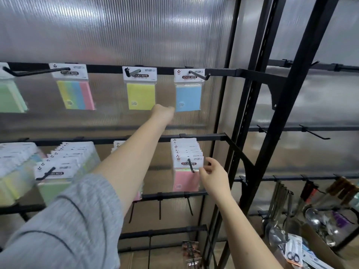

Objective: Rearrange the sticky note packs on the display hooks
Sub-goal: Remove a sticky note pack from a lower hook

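On the upper rail hang single sticky note packs: a green one [11, 98], a striped multicolour one [75, 94], a yellow one [140, 95] and a blue one [188, 96]. My left hand [163, 113] reaches up between the bottom corners of the yellow and blue packs. Its fingers are hidden behind the hand and blurred. On the lower rail a hook [191, 166] carries a full row of packs with a pink pack [186, 180] in front. My right hand [212, 175] pinches the right edge of that front pink pack.
More full rows of packs [64, 167] hang at the lower left, partly behind my left arm. A black shelf upright [252, 113] stands right of the packs. Beyond it are bare hooks [314, 133], hanging metal utensils [281, 206] and an open cardboard box [318, 247].
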Demonstrator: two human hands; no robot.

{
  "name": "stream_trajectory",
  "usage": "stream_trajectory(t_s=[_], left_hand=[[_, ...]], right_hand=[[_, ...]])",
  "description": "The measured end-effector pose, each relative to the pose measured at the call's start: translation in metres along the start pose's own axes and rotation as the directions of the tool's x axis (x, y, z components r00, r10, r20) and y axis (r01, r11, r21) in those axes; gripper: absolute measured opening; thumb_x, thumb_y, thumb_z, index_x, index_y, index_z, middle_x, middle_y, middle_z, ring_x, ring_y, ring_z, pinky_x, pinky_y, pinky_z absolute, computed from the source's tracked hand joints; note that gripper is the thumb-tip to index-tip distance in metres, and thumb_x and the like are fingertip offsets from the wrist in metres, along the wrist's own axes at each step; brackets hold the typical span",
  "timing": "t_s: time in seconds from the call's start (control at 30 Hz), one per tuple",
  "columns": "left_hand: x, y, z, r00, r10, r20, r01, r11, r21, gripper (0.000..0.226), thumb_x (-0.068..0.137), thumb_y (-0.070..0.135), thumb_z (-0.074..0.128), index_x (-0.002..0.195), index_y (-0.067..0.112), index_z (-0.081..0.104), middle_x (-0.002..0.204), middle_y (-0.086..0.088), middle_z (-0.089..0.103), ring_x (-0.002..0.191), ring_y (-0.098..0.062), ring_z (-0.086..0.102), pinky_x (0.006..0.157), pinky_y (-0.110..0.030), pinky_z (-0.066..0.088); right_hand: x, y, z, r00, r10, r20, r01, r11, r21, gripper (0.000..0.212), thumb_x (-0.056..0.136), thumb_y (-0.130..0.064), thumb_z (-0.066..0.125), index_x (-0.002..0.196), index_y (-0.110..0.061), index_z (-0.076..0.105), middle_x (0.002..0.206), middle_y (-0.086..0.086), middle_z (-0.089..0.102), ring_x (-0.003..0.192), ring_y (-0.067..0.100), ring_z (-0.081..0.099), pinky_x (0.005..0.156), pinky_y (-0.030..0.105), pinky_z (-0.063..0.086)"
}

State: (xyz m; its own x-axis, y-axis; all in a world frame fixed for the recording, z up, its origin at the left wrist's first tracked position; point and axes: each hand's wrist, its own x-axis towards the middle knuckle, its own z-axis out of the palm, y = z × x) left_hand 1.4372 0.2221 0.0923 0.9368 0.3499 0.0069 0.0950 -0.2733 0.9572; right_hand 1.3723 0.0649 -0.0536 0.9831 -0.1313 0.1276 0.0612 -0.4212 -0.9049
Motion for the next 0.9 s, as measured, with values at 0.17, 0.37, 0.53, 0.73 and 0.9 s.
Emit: stream_trajectory(t_s=[0.17, 0.37, 0.53, 0.73, 0.9], left_hand=[[-0.019, -0.013, -0.016, 1.0, -0.012, 0.01, 0.012, 0.999, 0.033, 0.017, 0.096, 0.016, 0.042, 0.107, 0.007, 0.052, 0.103, -0.01, 0.066, 0.059, -0.013, 0.054, 0.031, -0.015, 0.036], [-0.027, -0.036, -0.045, 1.0, 0.031, 0.001, -0.031, 0.993, 0.113, 0.023, 0.093, 0.016, 0.043, 0.074, 0.014, 0.057, 0.079, -0.001, 0.066, 0.067, -0.017, 0.059, 0.052, -0.021, 0.037], [-0.04, -0.066, -0.074, 0.999, 0.053, -0.011, -0.052, 0.997, 0.061, 0.018, 0.09, 0.017, 0.047, 0.08, 0.017, 0.062, 0.081, 0.001, 0.067, 0.067, -0.012, 0.06, 0.053, -0.02, 0.038], [-0.056, -0.119, -0.104, 0.996, 0.015, -0.093, -0.014, 1.0, 0.016, 0.017, 0.089, 0.02, 0.049, 0.077, 0.024, 0.061, 0.078, 0.009, 0.065, 0.073, -0.01, 0.063, 0.069, -0.026, 0.047], [-0.067, -0.151, -0.113, 0.955, 0.115, -0.274, -0.071, 0.984, 0.165, 0.015, 0.089, 0.018, 0.049, 0.096, 0.021, 0.062, 0.089, 0.012, 0.059, 0.072, -0.006, 0.053, 0.063, -0.022, 0.034]], right_hand=[[-0.012, 0.003, 0.015, 0.989, 0.075, -0.126, -0.066, 0.995, 0.073, 0.022, 0.088, -0.021, 0.061, 0.105, -0.019, 0.047, 0.092, -0.004, 0.059, 0.074, 0.001, 0.053, 0.054, 0.011, 0.033], [-0.021, -0.002, 0.03, 0.985, 0.112, -0.135, -0.094, 0.987, 0.133, 0.014, 0.091, -0.018, 0.056, 0.077, -0.016, 0.055, 0.068, -0.01, 0.053, 0.059, 0.004, 0.045, 0.05, 0.015, 0.03], [-0.039, -0.006, 0.037, 0.978, 0.084, -0.192, -0.046, 0.98, 0.193, 0.035, 0.095, -0.018, 0.046, 0.061, -0.014, 0.047, 0.053, -0.007, 0.042, 0.053, 0.011, 0.035, 0.043, 0.018, 0.023], [-0.054, -0.016, 0.035, 0.934, 0.072, -0.351, -0.029, 0.992, 0.125, 0.037, 0.099, -0.024, 0.038, 0.063, -0.015, 0.043, 0.063, -0.005, 0.047, 0.059, 0.006, 0.041, 0.052, 0.02, 0.031], [-0.07, -0.029, 0.042, 0.874, 0.091, -0.477, -0.042, 0.993, 0.112, 0.038, 0.096, -0.028, 0.037, 0.06, -0.017, 0.039, 0.059, -0.005, 0.045, 0.057, 0.009, 0.04, 0.053, 0.028, 0.032]])
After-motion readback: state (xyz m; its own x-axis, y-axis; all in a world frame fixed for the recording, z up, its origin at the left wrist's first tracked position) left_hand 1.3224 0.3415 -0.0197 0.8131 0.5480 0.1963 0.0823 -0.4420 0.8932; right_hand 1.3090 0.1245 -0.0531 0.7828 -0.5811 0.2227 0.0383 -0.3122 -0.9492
